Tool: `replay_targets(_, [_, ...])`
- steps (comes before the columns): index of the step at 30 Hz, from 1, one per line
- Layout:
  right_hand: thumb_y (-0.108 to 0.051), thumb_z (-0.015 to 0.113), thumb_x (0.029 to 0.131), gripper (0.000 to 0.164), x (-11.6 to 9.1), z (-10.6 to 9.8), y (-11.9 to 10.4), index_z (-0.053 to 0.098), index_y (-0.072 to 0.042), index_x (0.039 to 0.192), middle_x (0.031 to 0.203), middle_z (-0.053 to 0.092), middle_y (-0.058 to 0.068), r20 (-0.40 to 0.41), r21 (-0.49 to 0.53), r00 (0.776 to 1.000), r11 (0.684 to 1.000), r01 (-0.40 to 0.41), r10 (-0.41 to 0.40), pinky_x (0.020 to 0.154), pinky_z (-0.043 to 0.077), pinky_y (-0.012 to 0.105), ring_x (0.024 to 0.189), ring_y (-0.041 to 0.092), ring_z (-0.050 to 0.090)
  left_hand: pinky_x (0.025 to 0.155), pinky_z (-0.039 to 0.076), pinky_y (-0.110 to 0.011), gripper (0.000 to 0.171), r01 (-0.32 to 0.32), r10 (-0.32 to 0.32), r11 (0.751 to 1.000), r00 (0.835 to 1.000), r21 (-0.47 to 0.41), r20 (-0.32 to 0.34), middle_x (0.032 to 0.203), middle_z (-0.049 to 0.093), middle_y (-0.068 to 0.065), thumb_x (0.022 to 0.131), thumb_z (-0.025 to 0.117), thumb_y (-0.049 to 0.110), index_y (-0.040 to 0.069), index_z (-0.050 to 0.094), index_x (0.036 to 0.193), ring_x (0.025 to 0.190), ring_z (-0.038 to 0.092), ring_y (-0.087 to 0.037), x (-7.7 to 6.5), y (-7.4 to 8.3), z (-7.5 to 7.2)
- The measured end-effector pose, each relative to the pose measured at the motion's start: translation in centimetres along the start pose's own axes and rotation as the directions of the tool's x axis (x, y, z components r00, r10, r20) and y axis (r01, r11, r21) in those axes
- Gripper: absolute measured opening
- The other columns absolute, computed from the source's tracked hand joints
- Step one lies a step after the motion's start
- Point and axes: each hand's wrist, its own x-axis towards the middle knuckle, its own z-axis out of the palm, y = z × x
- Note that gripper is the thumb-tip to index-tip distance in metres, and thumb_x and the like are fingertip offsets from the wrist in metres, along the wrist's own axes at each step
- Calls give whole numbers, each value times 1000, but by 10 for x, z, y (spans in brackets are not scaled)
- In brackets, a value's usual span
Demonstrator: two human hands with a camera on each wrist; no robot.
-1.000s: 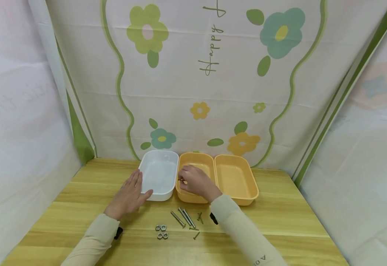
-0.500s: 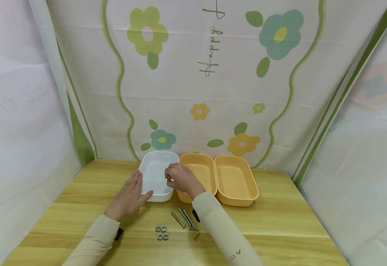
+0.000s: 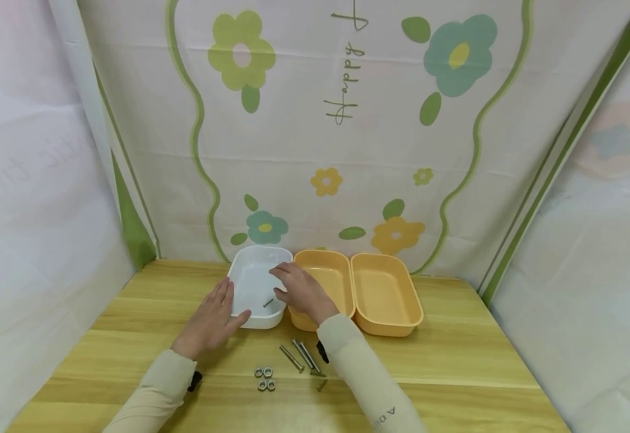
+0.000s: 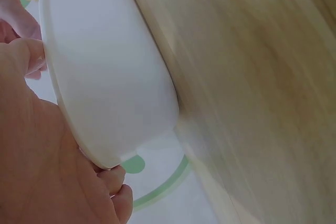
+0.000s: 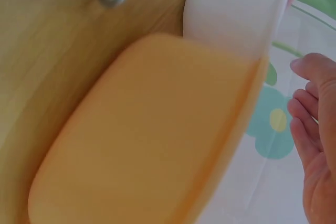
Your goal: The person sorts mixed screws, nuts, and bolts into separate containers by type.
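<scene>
A small screw [image 3: 268, 302] lies on the floor of the white plastic box [image 3: 260, 322], near its front right corner. Over the right rim of that box hovers my right hand [image 3: 305, 293], fingers parted and holding nothing; the right wrist view shows the same hand [image 5: 317, 124] with loosely bent fingers. My left hand [image 3: 212, 319] rests against the box's left front corner. Its fingers lie straight along the left side and its thumb touches the front rim. In the left wrist view the white box's outer wall [image 4: 110, 72] fills the middle.
Two orange-yellow boxes, a middle one [image 3: 342, 282] and a right one [image 3: 387, 329], stand beside the white box. In front lie several long bolts [image 3: 291, 359], several hex nuts [image 3: 268, 373] and small screws [image 3: 322, 385]. A printed cloth [image 3: 293, 138] hangs behind.
My right hand has moved left from the middle orange-yellow box to the white box and let go of a small screw, which now lies inside. The left hand has stayed in place.
</scene>
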Motion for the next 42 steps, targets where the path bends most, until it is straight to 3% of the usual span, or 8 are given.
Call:
replay_targets(7, [-20,78,96,42,-25,-16,22,69,-2,133,131,72,12,-61,93,997,994,56,-51,105,59,35,122,27,69,128,28,-65,91,2,-2,1000,1000,-4,4,169,19,-37,109,48,52,-20,23,157,159,20,-52,0,2,-2])
replay_targets(14, [-20,81,94,44,-55,-39,41,69,-2,133,131,72,12,-79,62,983,983,170,-165,104,59,38,122,27,69,128,28,-65,90,-7,6,1000,1000,-11,-5,169,19,-38,109,48,51,-21,23,157,159,21,-53,-2,3,-3])
replay_targets(18, [-21,80,95,43,-75,-55,41,69,-2,132,129,72,11,-41,47,974,974,223,-221,102,60,37,120,26,69,127,28,-65,90,-12,12,1000,1000,-13,-15,169,20,-39,109,48,50,-22,23,157,159,21,-53,-2,3,-2])
replay_targets(23, [-25,79,96,40,-99,-66,35,71,-7,131,128,72,7,72,36,970,972,231,-233,99,61,32,118,22,69,128,27,-65,90,-10,10,1000,1000,-16,-13,169,18,-38,109,48,50,-22,22,157,159,19,-53,-2,1,-1])
replay_targets(30, [-20,81,94,37,-126,-60,31,73,-6,127,124,73,5,150,80,959,970,230,-239,95,61,26,113,19,70,128,27,-64,90,-13,12,1000,1000,-11,-22,169,21,-38,109,48,51,-21,24,157,159,20,-52,-1,-1,0])
replay_targets(42, [-14,77,95,32,-152,-30,26,74,-10,127,126,73,2,253,137,942,972,191,-221,97,59,25,115,15,70,128,27,-65,90,-19,19,999,1000,-30,-12,169,18,-38,109,47,51,-21,23,157,159,19,-53,-1,-2,0])
